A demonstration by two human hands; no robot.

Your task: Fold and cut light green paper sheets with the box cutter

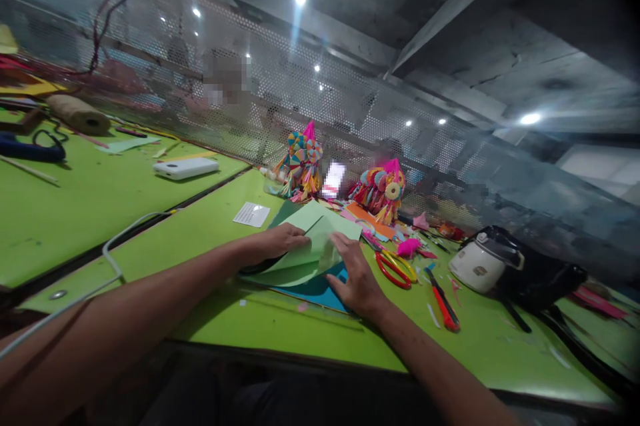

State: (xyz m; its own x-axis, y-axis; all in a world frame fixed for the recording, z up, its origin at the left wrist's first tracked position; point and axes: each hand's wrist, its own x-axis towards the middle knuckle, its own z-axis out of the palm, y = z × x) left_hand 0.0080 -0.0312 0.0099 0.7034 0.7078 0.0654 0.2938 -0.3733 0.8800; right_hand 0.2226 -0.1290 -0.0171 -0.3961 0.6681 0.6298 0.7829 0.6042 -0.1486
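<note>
Light green paper (320,226) lies before me, its near sheet bent upward in a curve. My left hand (283,243) is closed at the paper's left side, with its fingertips on the sheet and the thumb hidden. On the right side, my right hand (357,276) has its fingers stretched against the green sheet, the thumb spread apart from them. A blue sheet (310,293) shows beneath the green one, close to the right thumb. Dark green paper (283,211) peeks out at the back left.
Right of the papers are scissors (395,269) with red and yellow handles and a red utility knife (443,303). Two colourful tasselled ornaments (300,156) stand behind, near a lit phone (333,179). A white cable (113,256) crosses the left side; a white-and-black appliance (480,263) is at right.
</note>
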